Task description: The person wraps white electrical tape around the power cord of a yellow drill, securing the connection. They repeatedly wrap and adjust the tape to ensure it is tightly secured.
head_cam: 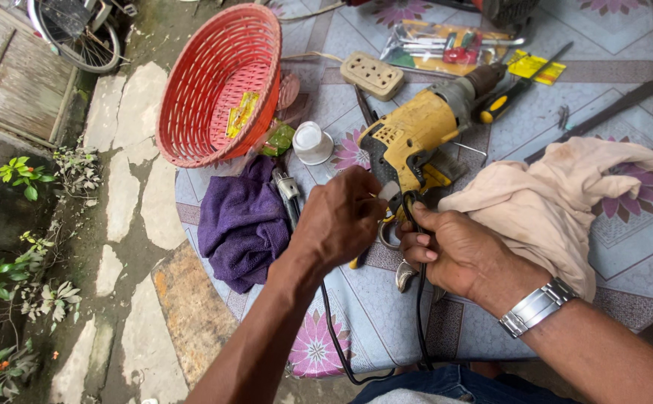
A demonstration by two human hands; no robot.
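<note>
A yellow electric drill [416, 127] lies on the table with its chuck pointing to the far right. My right hand [461, 251], with a metal watch on the wrist, grips the drill's black power cord [418, 299] just below the handle. My left hand [341, 217] is closed at the base of the handle, fingers pinched around something small that I cannot make out. The cord runs down over the table's near edge.
A red plastic basket [218, 82] stands at the far left, a purple cloth [240, 221] lies left of my hands and a beige cloth [558, 198] right. A white cap [311, 142], socket strip [372, 75], screwdriver [510, 97] and packaged tools [454, 49] lie beyond.
</note>
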